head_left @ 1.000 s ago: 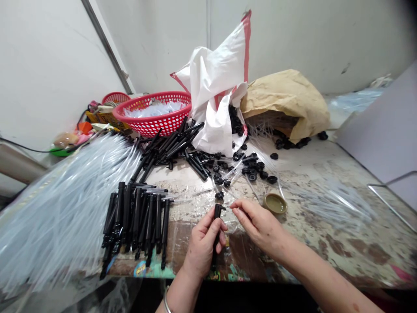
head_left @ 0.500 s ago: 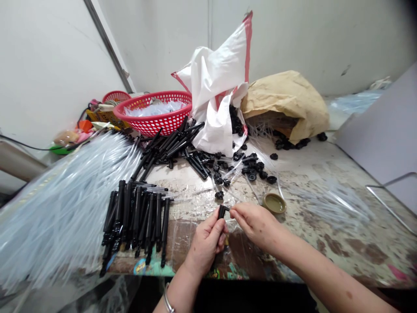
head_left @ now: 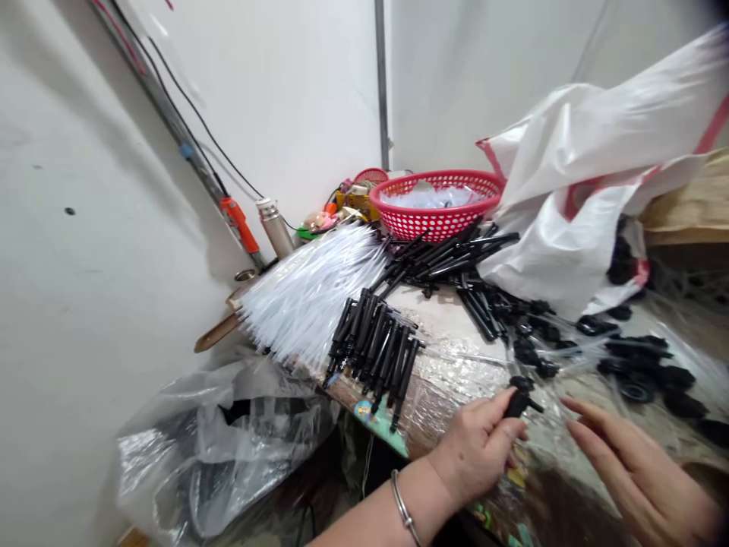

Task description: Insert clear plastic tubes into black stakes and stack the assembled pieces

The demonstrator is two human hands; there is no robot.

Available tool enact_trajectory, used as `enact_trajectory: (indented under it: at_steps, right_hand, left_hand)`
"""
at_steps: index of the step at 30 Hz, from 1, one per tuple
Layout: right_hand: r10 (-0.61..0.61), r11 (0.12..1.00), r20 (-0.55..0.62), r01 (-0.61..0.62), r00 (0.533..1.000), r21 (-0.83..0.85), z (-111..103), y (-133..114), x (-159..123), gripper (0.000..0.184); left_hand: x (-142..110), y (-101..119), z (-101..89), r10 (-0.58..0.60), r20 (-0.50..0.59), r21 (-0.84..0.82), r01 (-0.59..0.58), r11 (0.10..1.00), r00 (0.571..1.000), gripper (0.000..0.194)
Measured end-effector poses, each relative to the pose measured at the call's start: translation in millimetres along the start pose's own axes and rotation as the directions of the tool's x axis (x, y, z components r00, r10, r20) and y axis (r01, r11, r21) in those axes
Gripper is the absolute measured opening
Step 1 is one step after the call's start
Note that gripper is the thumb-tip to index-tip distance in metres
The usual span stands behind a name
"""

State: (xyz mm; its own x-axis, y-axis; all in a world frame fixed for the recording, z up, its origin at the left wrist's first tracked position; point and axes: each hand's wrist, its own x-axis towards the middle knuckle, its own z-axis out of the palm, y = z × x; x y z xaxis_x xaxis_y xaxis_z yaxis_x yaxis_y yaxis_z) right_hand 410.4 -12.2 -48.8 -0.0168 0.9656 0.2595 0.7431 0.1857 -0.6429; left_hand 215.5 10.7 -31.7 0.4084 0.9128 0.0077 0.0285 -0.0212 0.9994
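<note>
The left hand (head_left: 475, 448) grips a black plastic tube-like piece (head_left: 515, 405), its short side spout (head_left: 534, 407) aimed at the right hand (head_left: 643, 471), whose open fingers hover nearby, apparently mid-work at that spout, where closer work calls for careful alignment.

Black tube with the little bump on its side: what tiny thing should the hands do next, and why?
Maybe the right hand should move its fingertips in close to the bump. The left hand already grips the black tube, the bump points towards the right hand, and that hand's fingers are apart, a little way from it.
</note>
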Motion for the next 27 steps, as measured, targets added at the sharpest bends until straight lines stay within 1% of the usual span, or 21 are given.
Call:
enact_trajectory:
  at_steps: [1,2,4,5,6,7,8,9,11,13,16,19,21,22,23,24,25,27]
  right_hand:
    - [0.02,1.0,-0.01,-0.02,1.0,-0.002,-1,2,-2,0.039]
    - [0.03,1.0,-0.019,-0.03,0.999,-0.001,-2,2,-3,0.038]
    - [0.003,1.0,-0.002,-0.003,1.0,0.013,-3,-2,-7,0.035]
    - [-0.021,1.0,0.024,0.02,0.999,0.022,-3,-6,-9,0.033]
    - [-0.044,0.999,0.054,0.042,0.998,0.032,-2,-10,-10,0.031]
    - [-0.068,0.997,0.086,0.064,0.994,0.048,-2,-16,-11,0.03]
    - [-0.084,0.995,0.114,0.076,0.99,0.065,-2,-21,-11,0.029]
    - [-0.091,0.993,0.136,0.08,0.987,0.082,-1,-27,-11,0.028]
    - [-0.092,0.991,0.158,0.074,0.983,0.114,0,-38,-10,0.026]
    - [-0.083,0.99,0.178,0.06,0.98,0.131,1,-47,-8,0.025]
    - [-0.073,0.992,0.21,0.048,0.975,0.119,3,-52,2,0.028]
    - [-0.071,0.997,0.216,0.064,0.974,0.043,7,-55,30,0.029]
    - [-0.075,0.992,0.216,0.094,0.973,-0.079,13,-57,61,0.03]
    - [-0.076,0.979,0.21,0.113,0.975,-0.171,18,-58,79,0.03]
    - [-0.052,0.95,0.211,0.114,0.976,-0.292,23,-60,96,0.028]
    - [0.006,0.904,0.223,0.09,0.975,-0.419,29,-60,113,0.026]
    - [0.04,0.88,0.212,0.066,0.977,-0.471,36,-60,128,0.024]
    - [0.102,0.843,0.194,0.019,0.976,-0.537,48,-58,150,0.02]
  left_hand:
    - [0,6,-7.0,0.055,-0.082,0.066,-0.049,0.997,0.995,0.039]
    - [0,13,-16.3,0.108,-0.171,0.134,-0.086,0.987,0.979,0.042]
    - [3,26,-42.2,0.202,-0.335,0.291,-0.103,0.951,0.92,0.043]
    - [7,31,-58.0,0.258,-0.408,0.392,-0.087,0.916,0.876,0.042]
    - [10,36,-74.9,0.332,-0.439,0.519,-0.067,0.852,0.835,0.042]
    - [15,39,-92.0,0.409,-0.463,0.642,-0.02,0.766,0.786,0.04]
    - [20,42,-108.5,0.463,-0.462,0.74,0.042,0.671,0.757,0.039]
    - [26,43,-123.6,0.493,-0.452,0.807,0.105,0.582,0.744,0.039]
    - [36,41,-147.3,0.506,-0.434,0.833,0.118,0.54,0.746,0.039]
    - [46,34,-160.6,0.504,-0.422,0.849,0.133,0.512,0.753,0.036]
    - [56,21,-163.9,0.507,-0.429,0.862,0.172,0.477,0.747,0.037]
    - [58,14,-157.7,0.527,-0.448,0.868,0.211,0.449,0.722,0.043]
    - [55,15,-153.0,0.573,-0.457,0.881,0.256,0.399,0.68,0.044]
    - [54,17,-150.7,0.61,-0.451,0.889,0.271,0.369,0.651,0.043]
    - [52,19,-148.5,0.653,-0.437,0.899,0.276,0.341,0.618,0.042]
    - [50,22,-146.2,0.695,-0.416,0.909,0.264,0.321,0.586,0.041]
    - [48,25,-143.6,0.731,-0.391,0.92,0.234,0.313,0.559,0.039]
    - [43,29,-137.3,0.78,-0.36,0.932,0.155,0.328,0.512,0.035]
